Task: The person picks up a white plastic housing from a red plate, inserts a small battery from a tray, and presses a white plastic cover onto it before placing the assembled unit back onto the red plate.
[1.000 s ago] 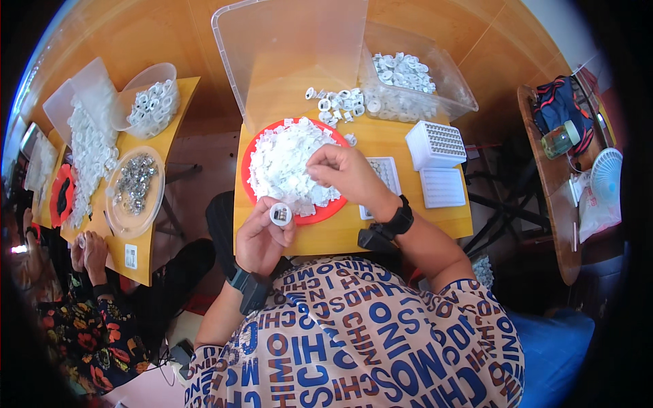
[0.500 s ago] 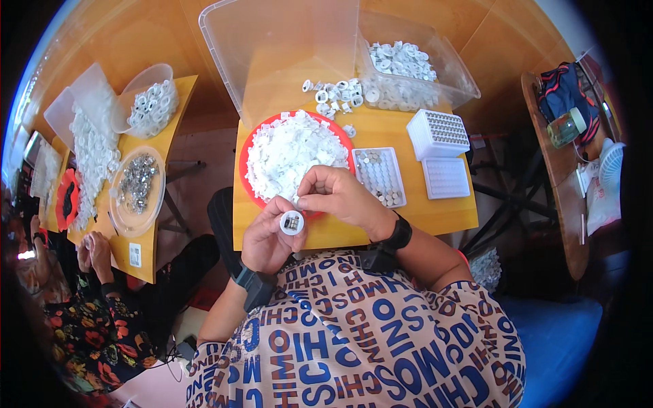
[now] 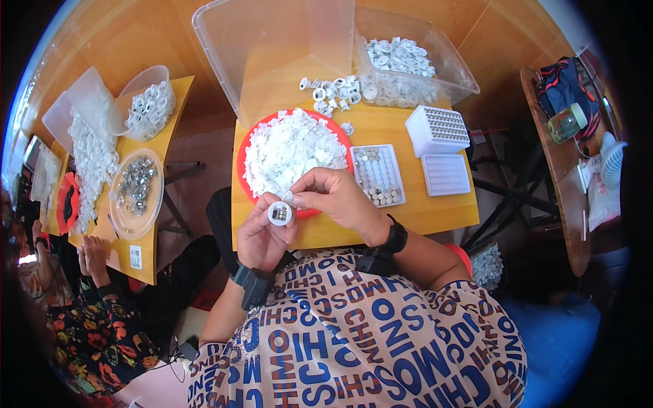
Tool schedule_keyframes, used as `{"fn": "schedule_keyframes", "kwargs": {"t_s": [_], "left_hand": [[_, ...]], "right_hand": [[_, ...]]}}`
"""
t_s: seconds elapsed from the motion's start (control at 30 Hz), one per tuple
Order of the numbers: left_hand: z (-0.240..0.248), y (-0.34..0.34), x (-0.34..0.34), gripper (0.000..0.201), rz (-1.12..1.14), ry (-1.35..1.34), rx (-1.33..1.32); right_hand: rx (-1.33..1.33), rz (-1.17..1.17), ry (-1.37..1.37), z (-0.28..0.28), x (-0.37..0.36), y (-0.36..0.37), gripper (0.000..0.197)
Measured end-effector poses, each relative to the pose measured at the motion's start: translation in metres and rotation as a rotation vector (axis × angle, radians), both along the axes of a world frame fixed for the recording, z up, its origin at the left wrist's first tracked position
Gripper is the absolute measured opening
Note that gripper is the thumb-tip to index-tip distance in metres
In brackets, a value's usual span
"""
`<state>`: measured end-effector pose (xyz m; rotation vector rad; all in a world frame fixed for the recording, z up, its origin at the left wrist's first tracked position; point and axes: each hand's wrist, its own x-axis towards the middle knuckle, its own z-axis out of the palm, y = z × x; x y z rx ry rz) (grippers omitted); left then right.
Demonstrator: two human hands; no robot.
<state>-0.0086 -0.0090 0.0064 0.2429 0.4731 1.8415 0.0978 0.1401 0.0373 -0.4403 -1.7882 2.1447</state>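
Head view shows left hand gripping a cap, and, at its two o'clock, right hand pinching a white piece.

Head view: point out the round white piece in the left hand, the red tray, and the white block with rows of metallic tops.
Round white piece (image 3: 279,213): head view, middle of its face.
Red tray (image 3: 337,129): head view, upper-right rim.
White block (image 3: 439,145): head view, near side wall.

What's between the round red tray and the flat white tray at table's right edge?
Head view: another white tray, partly filled with round discs.
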Motion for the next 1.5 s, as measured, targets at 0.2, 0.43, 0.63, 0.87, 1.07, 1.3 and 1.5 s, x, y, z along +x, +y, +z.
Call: {"fn": "schedule_keyframes", "kwargs": {"t_s": [0.2,0.43,0.63,0.87,1.07,1.3,1.5], "left_hand": [[-0.001,-0.001,0.001,0.015,-0.030,-0.010,0.043],[-0.001,0.001,0.000,0.019,0.022,-0.015,0.009],[-0.005,0.001,0.000,0.017,0.027,0.059,-0.010],[-0.008,-0.001,0.002,0.019,0.045,0.135,-0.032],[-0.003,0.001,0.005,0.020,0.085,0.191,-0.061],[-0.002,0.001,0.009,0.018,0.105,0.185,-0.109],[-0.008,0.001,0.007,0.014,0.101,0.176,-0.068]], "right_hand": [[0.061,-0.027,-0.028,0.003,0.000,0.000,0.013],[0.055,0.006,-0.022,0.015,0.004,0.000,0.012],[0.207,0.045,-0.033,0.018,0.005,-0.012,0.009],[0.544,-0.012,0.079,0.019,0.006,-0.015,0.008],[0.565,-0.058,0.093,0.020,0.007,-0.018,0.004],[0.482,-0.035,0.067,0.011,0.004,-0.015,0.002],[0.211,0.072,-0.072,0.020,0.005,-0.016,0.013]]}}
